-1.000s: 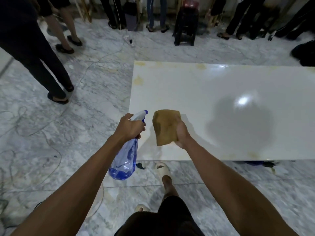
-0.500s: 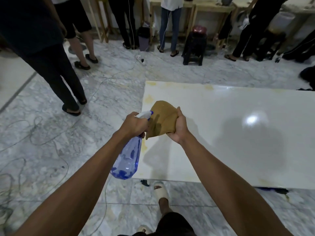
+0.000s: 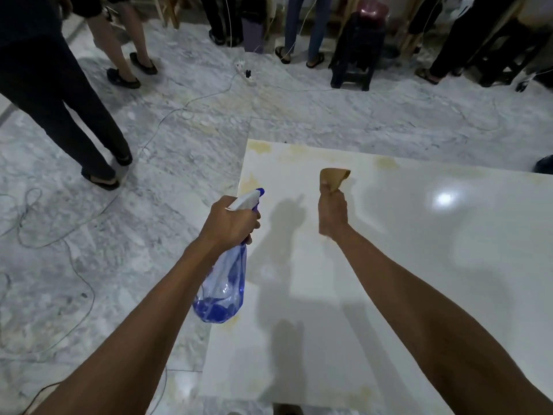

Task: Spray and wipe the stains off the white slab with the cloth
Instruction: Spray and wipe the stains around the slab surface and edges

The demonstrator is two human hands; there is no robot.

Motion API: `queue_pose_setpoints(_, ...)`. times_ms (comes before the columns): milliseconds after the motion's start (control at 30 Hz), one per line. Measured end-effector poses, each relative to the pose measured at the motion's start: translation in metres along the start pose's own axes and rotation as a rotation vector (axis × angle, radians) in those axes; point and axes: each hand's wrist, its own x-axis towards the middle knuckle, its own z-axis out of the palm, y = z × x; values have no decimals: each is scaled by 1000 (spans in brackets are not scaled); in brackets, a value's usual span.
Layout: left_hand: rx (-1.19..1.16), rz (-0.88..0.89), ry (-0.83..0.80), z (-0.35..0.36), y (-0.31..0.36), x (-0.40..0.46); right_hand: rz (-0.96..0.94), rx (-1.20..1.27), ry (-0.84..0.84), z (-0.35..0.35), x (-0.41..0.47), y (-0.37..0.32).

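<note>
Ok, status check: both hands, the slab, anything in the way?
Left hand grips spray bottle. Right hand holds cloth above slab. Yellow stains along far edge. Nothing blocking.

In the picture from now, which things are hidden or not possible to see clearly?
- Head view: left hand covers the spray bottle trigger.
- Right hand hides most of the cloth.
- White slab: right side cut off by the frame edge.
- Bystanders: only their legs show.

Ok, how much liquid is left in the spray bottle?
Nearly empty. The spray bottle, held by the left hand, shows blue liquid pooled only at its bottom; the rest looks clear.
</note>
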Motion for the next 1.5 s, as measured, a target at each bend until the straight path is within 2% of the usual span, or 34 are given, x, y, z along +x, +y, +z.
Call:
queue_pose_setpoints(67, 0, 0, 27, 1, 2, 25, -238, -257, 110, 10, 43, -15)
queue_pose_setpoints(133, -2, 16, 48, 3, -2, 47, -451, -574, 147, 29, 90, -18)
queue_pose_setpoints(233, 24, 12, 68, 5, -13, 72, -512, -1000, -110, 62, 155, 12)
queue_pose_setpoints(300, 48, -14, 74, 6, -21, 83, -491, -1166, -271, 81, 171, 41)
queue_pose_setpoints(433, 57, -62, 76, 5, -34, 85, -586, -1165, -200, 85, 151, 71)
queue_pose_setpoints(533, 62, -87, 87, 6, -41, 78, -688, -1198, -245, 76, 121, 92)
queue_pose_setpoints(800, 66, -127, 40, 15, -70, 32, -840, -1081, -253, 62, 2, 171)
queue_pose_setpoints(1067, 64, -134, -25, 5, -105, -52, -750, -1112, -429, 33, -156, 236)
queue_pose_setpoints(1133, 76, -117, -47, -2, -114, -75, -645, -1000, -449, 32, -186, 237)
queue_pose_setpoints(1167, 84, -105, -59, -6, -117, -88, -507, -876, -488, 30, -202, 226)
queue_pose_setpoints(1233, 98, -66, -87, -14, -120, -110, -130, -427, -545, 26, -225, 193)
queue_pose_setpoints(1267, 105, -39, -98, -18, -121, -120, 21, -212, -497, 22, -232, 173)
queue_pose_setpoints(1333, 133, 16, -101, -29, -117, -138, 211, 107, -424, 13, -243, 140)
queue_pose_setpoints(1400, 138, 68, -104, -41, -110, -153, 226, 442, -397, 7, -252, 121)
queue_pose_setpoints(1500, 133, 144, -97, -62, -93, -170, 157, 784, -408, 2, -266, 88)
